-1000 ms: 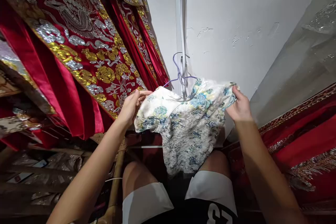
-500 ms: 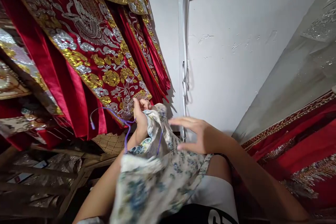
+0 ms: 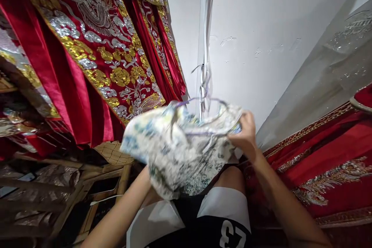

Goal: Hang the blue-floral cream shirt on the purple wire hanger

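A floral cloth garment (image 3: 188,159), white with blue and green print, hangs bunched in front of me, blurred by motion. A thin purple cord (image 3: 200,100) runs along its upper opening. My right hand (image 3: 246,133) is closed on the right end of that opening, thumb over the edge. My left forearm reaches up to the garment's lower left part, where the cloth covers my left hand, so its fingers are hidden. The garment is raised above my lap.
Red panels (image 3: 122,66) with gold and silver sequins hang at the left. A white wall (image 3: 247,54) with a pale strap (image 3: 205,46) stands ahead. Red beaded fabric (image 3: 328,162) lies at the right. A wooden frame (image 3: 87,186) is at the lower left.
The garment has been lifted and spread off my lap. My right hand, open before, has moved right and now grips its edge. My left hand has gone behind the cloth.
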A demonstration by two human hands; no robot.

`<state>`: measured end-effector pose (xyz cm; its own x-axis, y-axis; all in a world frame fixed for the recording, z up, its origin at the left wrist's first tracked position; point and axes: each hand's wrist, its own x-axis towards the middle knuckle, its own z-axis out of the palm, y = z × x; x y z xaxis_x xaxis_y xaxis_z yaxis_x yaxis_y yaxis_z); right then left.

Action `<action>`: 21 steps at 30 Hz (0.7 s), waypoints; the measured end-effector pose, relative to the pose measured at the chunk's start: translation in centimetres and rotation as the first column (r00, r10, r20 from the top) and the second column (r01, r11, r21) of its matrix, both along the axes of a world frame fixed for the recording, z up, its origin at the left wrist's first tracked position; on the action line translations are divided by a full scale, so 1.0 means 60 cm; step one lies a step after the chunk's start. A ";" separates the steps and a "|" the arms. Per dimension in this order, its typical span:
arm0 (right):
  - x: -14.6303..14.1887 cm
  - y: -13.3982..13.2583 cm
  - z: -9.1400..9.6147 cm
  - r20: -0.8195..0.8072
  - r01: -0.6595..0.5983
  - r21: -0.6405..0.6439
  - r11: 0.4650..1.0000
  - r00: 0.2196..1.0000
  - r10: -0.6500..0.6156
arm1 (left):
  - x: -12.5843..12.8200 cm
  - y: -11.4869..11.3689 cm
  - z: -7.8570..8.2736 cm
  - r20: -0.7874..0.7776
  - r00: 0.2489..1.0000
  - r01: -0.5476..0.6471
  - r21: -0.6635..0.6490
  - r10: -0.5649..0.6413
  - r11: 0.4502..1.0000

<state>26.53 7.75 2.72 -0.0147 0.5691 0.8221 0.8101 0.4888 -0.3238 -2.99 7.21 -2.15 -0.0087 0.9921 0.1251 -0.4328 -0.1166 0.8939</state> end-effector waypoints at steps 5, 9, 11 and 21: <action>0.026 0.051 0.080 0.011 0.223 -0.024 0.975 0.975 -0.223 | -0.024 -0.018 -0.081 -0.009 0.981 -0.195 -0.116 0.195 0.974; -0.011 0.047 0.108 0.085 0.117 -0.069 0.991 0.990 -0.111 | -0.001 -0.022 -0.109 -0.136 0.948 -0.296 -0.057 0.286 0.953; -0.022 0.026 0.102 0.096 0.035 -0.103 0.994 0.995 -0.025 | 0.015 -0.035 -0.120 -0.141 0.938 -0.327 -0.058 0.316 0.943; -0.120 -0.113 -0.159 -0.742 -0.341 -0.292 0.894 0.670 0.014 | 0.063 -0.139 -0.150 -0.170 0.976 -0.176 -0.240 0.137 0.955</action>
<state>19.32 0.94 -6.82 0.3379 0.8772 0.3409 0.1626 0.3024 -0.9392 0.76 -1.14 -11.17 -0.1668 0.9790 -0.1169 -0.2865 0.0653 0.9558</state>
